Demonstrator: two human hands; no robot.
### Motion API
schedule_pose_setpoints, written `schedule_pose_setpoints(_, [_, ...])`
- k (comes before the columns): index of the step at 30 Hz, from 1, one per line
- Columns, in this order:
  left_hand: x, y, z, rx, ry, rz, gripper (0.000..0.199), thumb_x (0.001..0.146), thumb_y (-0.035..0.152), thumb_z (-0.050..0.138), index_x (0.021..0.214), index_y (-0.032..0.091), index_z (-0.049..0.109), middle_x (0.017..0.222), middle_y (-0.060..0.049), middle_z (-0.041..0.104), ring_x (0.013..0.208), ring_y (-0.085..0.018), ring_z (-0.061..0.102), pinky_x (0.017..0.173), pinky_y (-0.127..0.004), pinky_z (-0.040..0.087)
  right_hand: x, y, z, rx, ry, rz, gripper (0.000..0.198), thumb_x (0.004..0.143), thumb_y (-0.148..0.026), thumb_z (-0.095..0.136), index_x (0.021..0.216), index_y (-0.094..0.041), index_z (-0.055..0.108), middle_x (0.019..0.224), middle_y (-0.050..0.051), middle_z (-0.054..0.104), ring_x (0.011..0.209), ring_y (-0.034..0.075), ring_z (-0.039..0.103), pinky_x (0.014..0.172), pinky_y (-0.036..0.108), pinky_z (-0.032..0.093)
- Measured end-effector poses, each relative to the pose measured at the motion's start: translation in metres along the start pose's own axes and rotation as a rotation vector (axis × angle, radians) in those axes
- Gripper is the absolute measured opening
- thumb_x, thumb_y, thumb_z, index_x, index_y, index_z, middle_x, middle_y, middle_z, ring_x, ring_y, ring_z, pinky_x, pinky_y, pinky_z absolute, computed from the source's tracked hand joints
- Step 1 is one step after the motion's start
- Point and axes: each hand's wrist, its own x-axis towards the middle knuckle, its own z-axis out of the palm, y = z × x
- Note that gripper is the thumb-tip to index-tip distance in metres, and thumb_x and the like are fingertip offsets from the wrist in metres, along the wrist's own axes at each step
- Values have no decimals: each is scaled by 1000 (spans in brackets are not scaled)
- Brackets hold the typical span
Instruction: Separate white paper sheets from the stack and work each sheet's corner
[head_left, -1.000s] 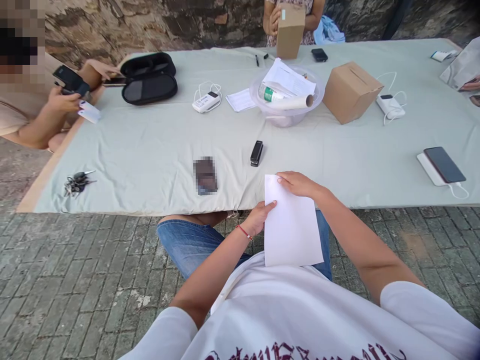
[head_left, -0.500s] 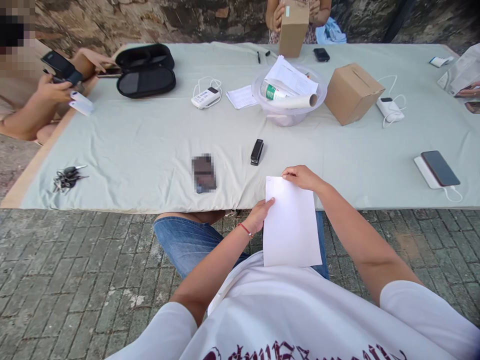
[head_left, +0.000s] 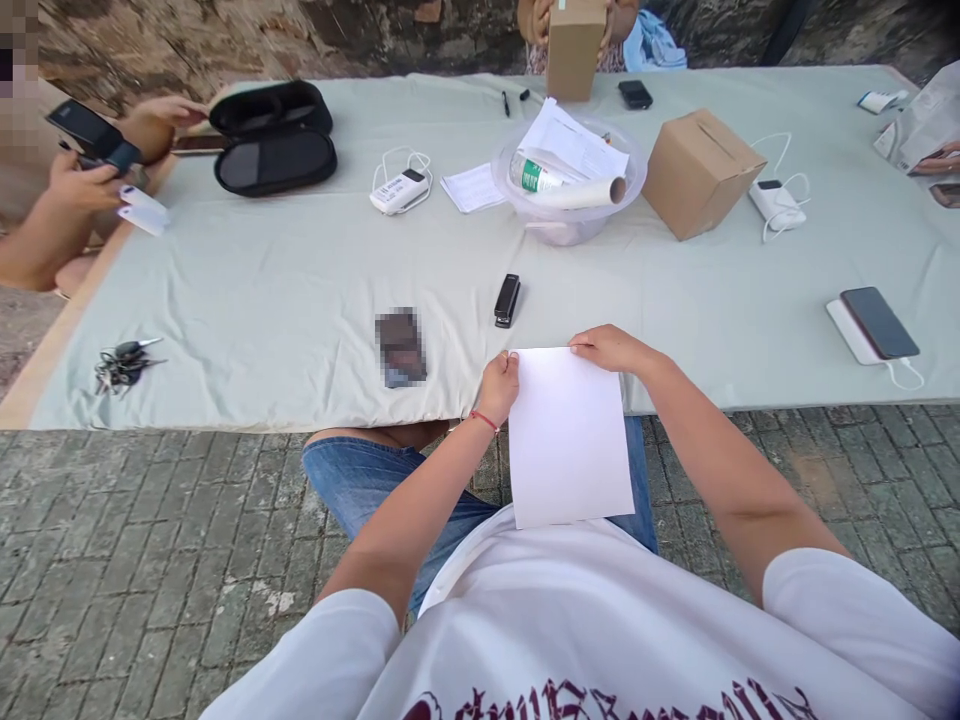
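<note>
A white sheet of paper (head_left: pixel 571 440) hangs over my lap at the table's front edge, its upper end over the cloth; whether it is one sheet or more I cannot tell. My left hand (head_left: pixel 500 388) pinches its upper left corner, thumb on top. On the top edge, right of the middle, my right hand (head_left: pixel 609 348) grips the paper between thumb and fingers. Just beyond the paper lies a black stapler (head_left: pixel 507 301). Left of that is a dark, blurred-out item (head_left: pixel 401 347) on the cloth.
A clear plastic tub (head_left: pixel 559 232) holds papers, a bottle and a cardboard tube. Beside it stands a cardboard box (head_left: pixel 701 175). Keys (head_left: pixel 124 366), a black case (head_left: pixel 276 160) and a phone on a white power bank (head_left: pixel 877 322) lie around. Other people sit at the left and far sides.
My left hand has slid up from the paper's left side to its upper left corner. The paper has shifted slightly left, and my right hand still holds the top edge.
</note>
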Motion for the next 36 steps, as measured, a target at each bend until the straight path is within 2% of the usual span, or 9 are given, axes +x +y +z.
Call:
schedule_pose_setpoints(2, [3,-4,-4,90,54,62,37,95,35,51,64,23,32,58,5,34,57,-13,32,58,-27,26,-5,13,-3,-5,-30,25,28,90,-35,52,104,-29,75,107,1,75,97,25,66,84,34,46])
schedule_pose_setpoints(5, [6,-9,-9,167,58,115,38,95,32,51,63,23,31,56,5,34,56,-13,31,58,-27,25,-9,26,0,31,61,12,34,91,-37,52,119,-29,71,122,3,70,110,26,63,95,39,46])
schedule_pose_setpoints(11, [5,-12,-13,197,51,113,39,95,32,49,62,24,29,55,6,30,55,-13,28,57,-27,25,-12,36,3,206,60,63,35,93,-40,51,119,-29,71,122,3,70,111,25,63,97,40,47])
schedule_pose_setpoints(21, [4,-21,-13,43,92,153,41,95,41,47,66,23,25,59,5,25,55,-11,23,53,-27,22,-28,63,13,289,150,63,41,95,-42,47,132,-36,62,138,-2,60,126,25,56,108,45,43])
schedule_pose_setpoints(23, [4,-23,-13,22,97,164,41,95,45,47,67,23,27,59,5,26,55,-12,24,53,-27,22,-29,64,16,275,147,59,40,95,-41,47,132,-37,62,138,-2,60,127,25,56,109,47,43])
schedule_pose_setpoints(26, [4,-24,-13,-3,113,171,42,95,48,47,68,23,28,60,5,27,55,-12,25,52,-27,23,-32,63,17,257,242,40,41,96,-41,45,135,-38,59,140,-2,59,126,25,56,109,49,43])
schedule_pose_setpoints(30, [5,-24,-13,-36,126,166,42,95,49,48,68,23,28,61,5,27,56,-11,25,52,-26,24,-35,67,23,275,227,48,42,94,-44,49,134,-38,59,135,-1,62,119,26,60,106,49,46])
schedule_pose_setpoints(33, [3,-23,-13,-80,134,150,41,95,49,48,69,23,30,62,5,27,56,-11,25,52,-26,24,-38,73,35,386,380,149,47,95,-48,44,140,-34,53,129,4,65,106,24,66,96,47,53])
schedule_pose_setpoints(36, [2,-23,-14,-126,135,157,40,94,50,48,70,23,31,62,5,29,57,-11,26,52,-26,25,-42,70,51,279,505,195,46,96,-48,41,132,-27,59,123,9,66,110,27,63,99,50,49])
